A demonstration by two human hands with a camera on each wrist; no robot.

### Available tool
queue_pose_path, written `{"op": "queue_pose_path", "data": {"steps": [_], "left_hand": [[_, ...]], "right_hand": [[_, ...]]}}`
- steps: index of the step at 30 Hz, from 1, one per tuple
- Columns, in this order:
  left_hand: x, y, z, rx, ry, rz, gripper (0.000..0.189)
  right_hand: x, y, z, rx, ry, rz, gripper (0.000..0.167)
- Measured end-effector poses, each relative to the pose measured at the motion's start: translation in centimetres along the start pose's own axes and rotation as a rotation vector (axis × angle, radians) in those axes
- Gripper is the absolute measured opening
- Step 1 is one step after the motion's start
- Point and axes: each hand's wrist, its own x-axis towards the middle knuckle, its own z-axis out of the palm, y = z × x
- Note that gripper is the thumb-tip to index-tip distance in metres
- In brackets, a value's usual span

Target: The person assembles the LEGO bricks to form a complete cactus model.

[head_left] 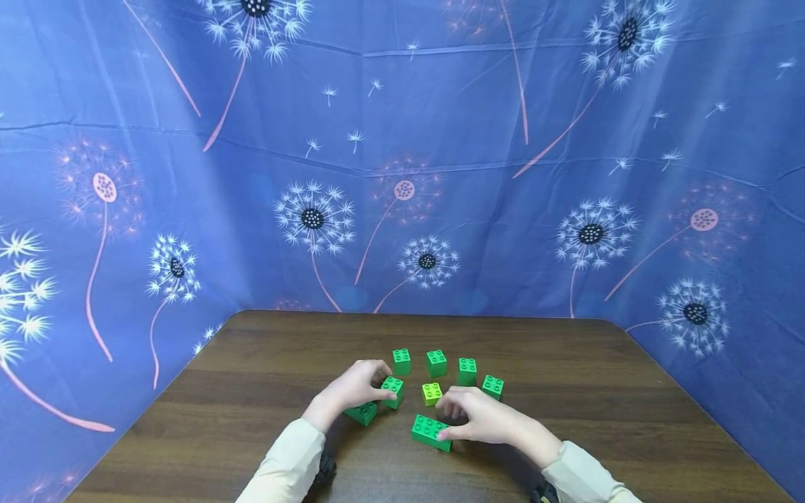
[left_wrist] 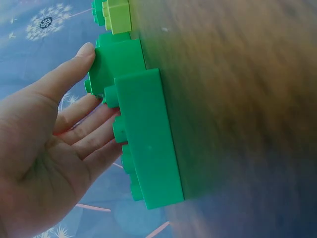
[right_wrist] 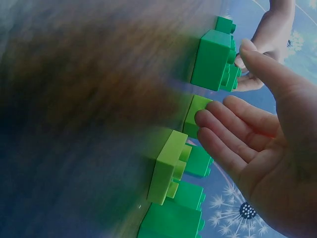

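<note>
My left hand [head_left: 355, 388] holds a small green building block [head_left: 393, 391] between thumb and fingers. A longer dark-green block [left_wrist: 151, 141] lies right beside it, partly under the hand in the head view. My right hand [head_left: 484, 416] hovers at the right end of a long green block [head_left: 429, 432], its thumb tip close to the studs. Its fingers extend past the block, apart from it, near a yellow-green block [head_left: 431, 394]. Another yellow-green block [right_wrist: 168, 166] shows below the right fingers in the right wrist view; the hand hides it in the head view.
Several small green blocks stand in a loose arc behind the hands, among them a left one [head_left: 401, 362], a middle one [head_left: 437, 363] and a right one [head_left: 493, 386]. They sit on a brown wooden table [head_left: 302, 342]. A blue dandelion-print cloth [head_left: 490, 209] hangs behind it.
</note>
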Motion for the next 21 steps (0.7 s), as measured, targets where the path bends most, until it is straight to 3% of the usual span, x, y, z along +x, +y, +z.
{"op": "queue_pose_path", "data": {"steps": [5,11,21], "left_hand": [[0.01,0.04,0.17,-0.027,-0.002,-0.040,0.038],[-0.03,0.05,0.15,-0.068,-0.028,-0.021,0.042],[-0.11,-0.20,0.10,-0.069,-0.037,0.016,0.041]], "right_hand": [[-0.06,-0.04,-0.13,0.029,-0.041,0.012,0.037],[-0.14,-0.20,-0.64,0.039,-0.063,0.022,0.030],[0.13,-0.63,-0.32,0.024,-0.078,0.027,0.046]]}}
